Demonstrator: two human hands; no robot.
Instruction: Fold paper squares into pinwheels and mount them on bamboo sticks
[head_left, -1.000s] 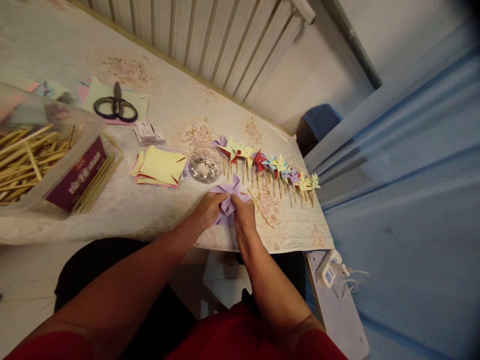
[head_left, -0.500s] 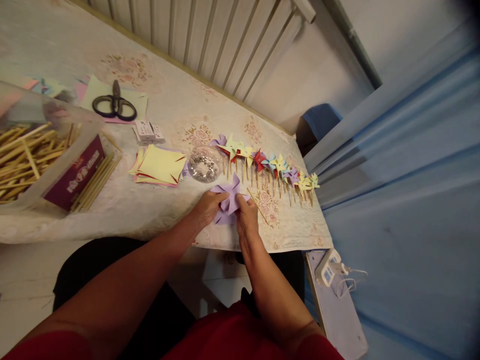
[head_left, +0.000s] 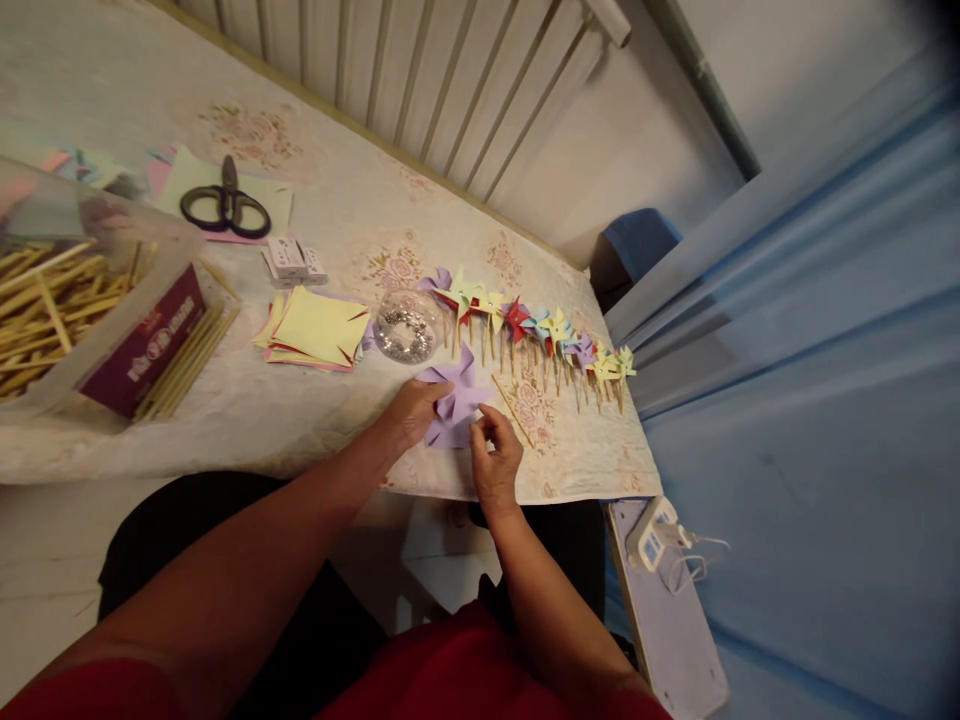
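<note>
Left hand (head_left: 409,412) on purple pinwheel (head_left: 455,404) (flat)

Item: purple paper pinwheel head (head_left: 456,400), folded from a single square sheet of lilac paper. Condition: folded, corners drawn in toward the centre so that pointed vanes fan outward; not mounted on a stick. Pose: lying flat on the pale floral tablecloth near the front edge of the table, one vane tip pointing away toward the far side. Its near-left vanes are covered by fingers.

Item: thin wooden stick (head_left: 513,410), plain and light-coloured. Pose: lying flat and diagonally on the cloth, just beside the pinwheel head on its right, apparently not touching it.
</note>
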